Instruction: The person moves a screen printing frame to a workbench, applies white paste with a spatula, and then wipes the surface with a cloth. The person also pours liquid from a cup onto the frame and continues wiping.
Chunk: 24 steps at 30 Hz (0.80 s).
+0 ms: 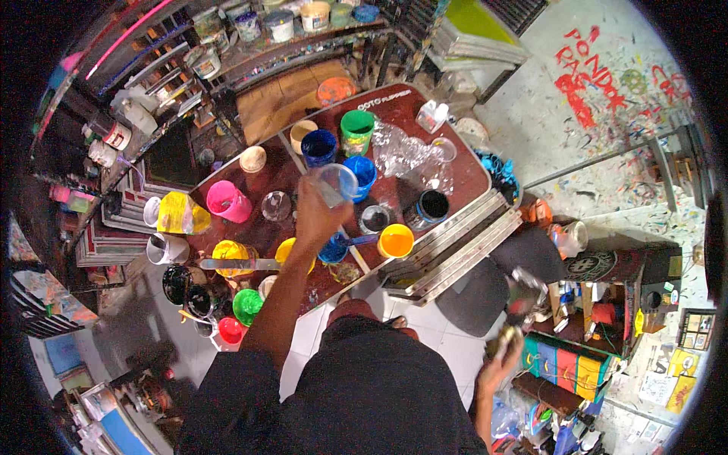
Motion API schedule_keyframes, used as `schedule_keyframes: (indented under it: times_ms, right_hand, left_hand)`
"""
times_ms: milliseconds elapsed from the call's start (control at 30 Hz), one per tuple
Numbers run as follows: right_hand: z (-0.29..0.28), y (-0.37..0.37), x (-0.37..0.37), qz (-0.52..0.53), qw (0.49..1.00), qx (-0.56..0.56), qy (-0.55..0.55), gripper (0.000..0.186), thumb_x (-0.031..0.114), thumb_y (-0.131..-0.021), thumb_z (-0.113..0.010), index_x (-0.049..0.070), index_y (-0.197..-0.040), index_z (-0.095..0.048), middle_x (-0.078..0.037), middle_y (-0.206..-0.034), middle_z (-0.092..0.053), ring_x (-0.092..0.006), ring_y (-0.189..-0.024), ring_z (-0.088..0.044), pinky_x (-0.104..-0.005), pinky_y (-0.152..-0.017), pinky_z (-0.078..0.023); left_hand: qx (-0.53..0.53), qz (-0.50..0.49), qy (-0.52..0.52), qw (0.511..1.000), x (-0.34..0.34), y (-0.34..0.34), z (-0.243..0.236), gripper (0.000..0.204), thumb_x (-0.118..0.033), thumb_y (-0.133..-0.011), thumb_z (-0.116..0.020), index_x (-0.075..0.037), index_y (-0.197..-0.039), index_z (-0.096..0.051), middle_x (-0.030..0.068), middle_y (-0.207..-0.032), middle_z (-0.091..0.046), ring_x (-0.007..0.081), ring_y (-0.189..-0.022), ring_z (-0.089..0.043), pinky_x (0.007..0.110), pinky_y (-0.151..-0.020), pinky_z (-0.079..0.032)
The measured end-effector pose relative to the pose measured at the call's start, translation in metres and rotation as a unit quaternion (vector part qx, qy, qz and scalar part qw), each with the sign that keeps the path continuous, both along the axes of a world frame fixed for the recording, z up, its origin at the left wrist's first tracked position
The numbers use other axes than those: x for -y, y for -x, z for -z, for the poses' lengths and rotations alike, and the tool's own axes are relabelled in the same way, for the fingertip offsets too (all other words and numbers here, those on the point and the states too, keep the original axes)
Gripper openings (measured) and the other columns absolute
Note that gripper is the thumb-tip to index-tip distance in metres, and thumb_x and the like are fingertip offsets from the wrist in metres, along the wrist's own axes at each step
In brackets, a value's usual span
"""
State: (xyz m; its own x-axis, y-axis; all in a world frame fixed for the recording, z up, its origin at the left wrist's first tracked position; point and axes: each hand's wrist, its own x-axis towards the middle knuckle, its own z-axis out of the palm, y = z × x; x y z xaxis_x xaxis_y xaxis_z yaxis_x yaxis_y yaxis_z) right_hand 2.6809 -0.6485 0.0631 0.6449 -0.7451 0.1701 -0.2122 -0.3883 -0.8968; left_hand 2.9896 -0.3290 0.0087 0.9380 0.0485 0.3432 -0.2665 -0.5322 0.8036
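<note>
While grasping a clear cup (pixel 338 184), likely light, slick, flexible, in fingers of the left hand (pixel 321 215), grip its side gently; cannot tell for the right hand (pixel 503 364).

Black shirt (pixel 371 394), loose short sleeves (pixel 231 383), forearms (pixel 277 303) bare

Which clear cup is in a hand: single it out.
The clear cup gripped by the left hand. The clear cup just right of the pink tub, by contrast, is on the table, ungripped.
</note>
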Motion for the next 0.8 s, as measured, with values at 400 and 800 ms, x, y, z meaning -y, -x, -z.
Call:
schedule_keyframes:
  times_ms: [400,800]
  right_hand:
    - [-0.076,-0.077,-0.04,-0.265,0.954,0.061,0.123,0.032,0.009,-0.09,-0.061,-0.004,-0.118,-0.053,-0.023,-0.115,-0.061,-0.0359,-0.104,-0.06,-0.0408,-0.093,-0.046]
    - [-0.09,-0.025,-0.064,-0.276,0.932,0.087,0.218,0.031,0.009,-0.089,-0.062,-0.005,-0.116,-0.054,-0.023,-0.109,-0.06,-0.0381,-0.099,-0.059,-0.0409,-0.088,-0.047]
  left_hand:
    - [0.003,0.114,0.054,0.992,0.051,0.143,-0.172,0.082,-0.018,-0.063,-0.085,0.001,-0.129,-0.04,0.0215,-0.118,-0.045,0.0373,-0.113,-0.05,0.043,-0.099,-0.042]
    - [0.045,0.169,0.044,0.984,0.059,0.174,-0.165,0.087,-0.014,-0.064,-0.081,0.005,-0.133,-0.033,0.0228,-0.121,-0.05,0.0331,-0.115,-0.054,0.04,-0.098,-0.044]
